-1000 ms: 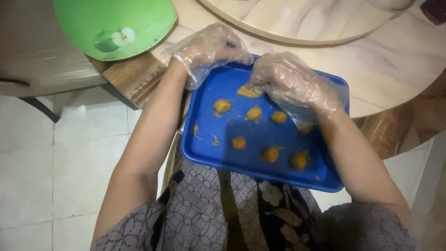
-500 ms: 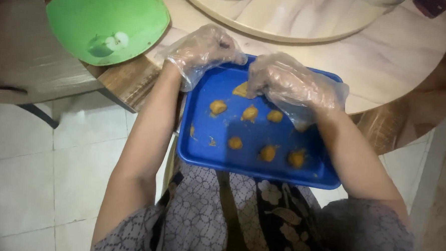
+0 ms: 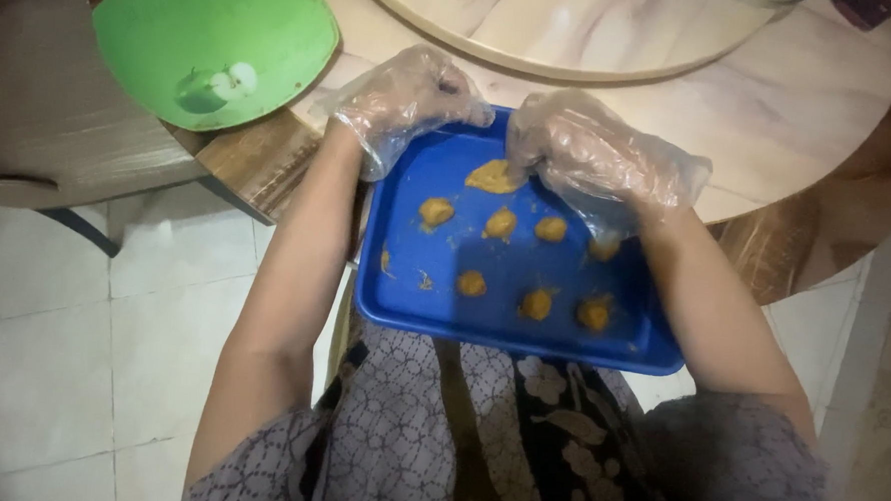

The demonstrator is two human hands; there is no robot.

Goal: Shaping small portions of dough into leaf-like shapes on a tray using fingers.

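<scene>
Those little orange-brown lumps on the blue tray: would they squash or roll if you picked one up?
The lumps look soft and uneven, so they would probably squash under a pinch. Smears on the blue tray suggest they are sticky and more likely to cling than roll. The right hand wears a thin plastic glove, which fits messy stuff.

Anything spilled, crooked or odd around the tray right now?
Yes: the blue tray hangs well past the table edge over the lap. Orange smears soil its left side beside the dough balls. Nothing has spilled onto the floor.

white tiled floor (image 3: 40,363) | round marble-top table (image 3: 772,104) | chair (image 3: 40,133)
</scene>
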